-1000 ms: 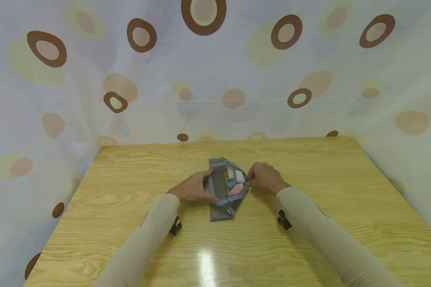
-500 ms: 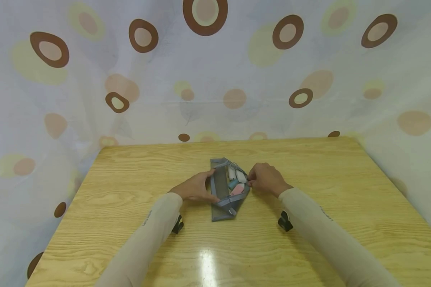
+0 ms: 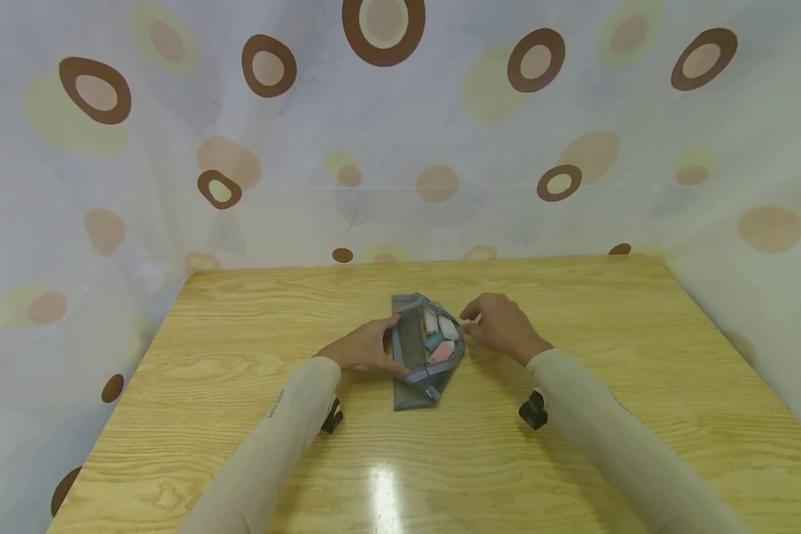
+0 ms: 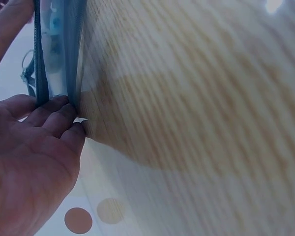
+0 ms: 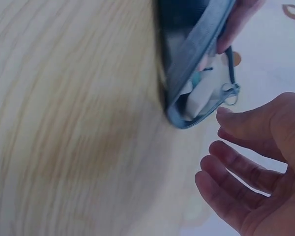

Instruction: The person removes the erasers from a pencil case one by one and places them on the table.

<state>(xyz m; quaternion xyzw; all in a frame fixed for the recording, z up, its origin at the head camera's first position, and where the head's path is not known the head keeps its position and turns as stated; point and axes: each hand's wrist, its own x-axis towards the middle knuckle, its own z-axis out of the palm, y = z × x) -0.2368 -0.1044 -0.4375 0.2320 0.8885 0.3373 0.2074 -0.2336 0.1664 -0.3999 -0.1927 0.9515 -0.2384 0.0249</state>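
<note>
A grey-blue mesh zip pouch (image 3: 411, 337) lies unzipped on the wooden table. Inside sit small blocks like erasers: white ones (image 3: 448, 328), a pink-and-white one (image 3: 443, 351) and a teal one (image 3: 434, 341). My left hand (image 3: 368, 347) grips the pouch across its left side, thumb at the near edge and fingers at the far edge. In the left wrist view, fingertips (image 4: 64, 115) curl against the pouch's end. My right hand (image 3: 503, 326) hovers just off the pouch's right end, holding nothing, fingers loosely bent. A zipper pull with a ring (image 5: 231, 93) hangs by the opening near my right thumb.
The wooden table (image 3: 240, 311) carries the pouch around its middle. Behind and at both sides hangs a white sheet (image 3: 387, 126) with brown and beige spots. Black wrist devices (image 3: 534, 410) are strapped under both sleeves.
My right hand has let go of the pouch's right edge, spread its fingers and drawn slightly away to the right. The left hand keeps its grip; the pouch lies almost unmoved.
</note>
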